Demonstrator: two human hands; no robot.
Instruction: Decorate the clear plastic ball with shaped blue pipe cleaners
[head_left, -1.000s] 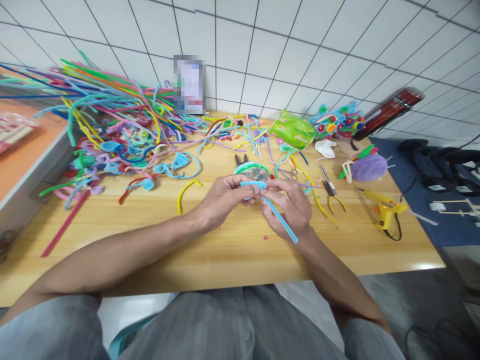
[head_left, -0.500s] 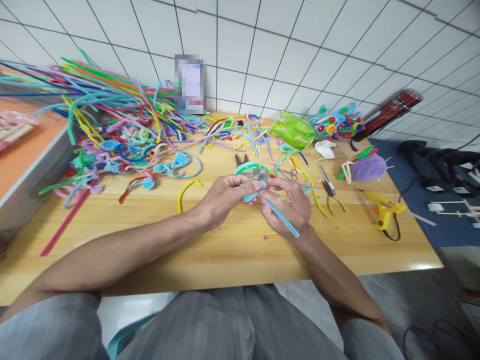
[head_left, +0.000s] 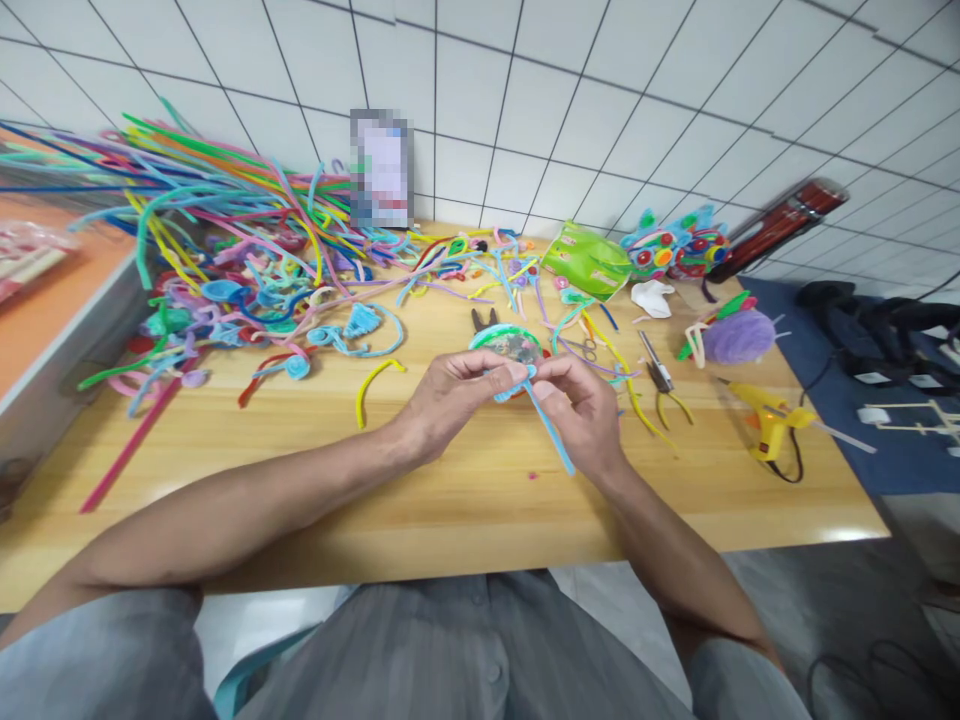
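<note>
Both hands at a light-blue strip above the wooden bench [head_left: 420,520].
On the left, a tangle of coloured strips [head_left: 300,250] spreads over the bench; nearer, a bent yellow strip [head_left: 364,392] lies alone; the left hand [head_left: 454,400] pinches the coiled end of the light-blue strip [head_left: 550,425]; its straight tail slants down beside the right hand [head_left: 583,410], whose fingers close on it; farther right lie pliers [head_left: 661,378], then a yellow glue gun [head_left: 771,425].
</note>
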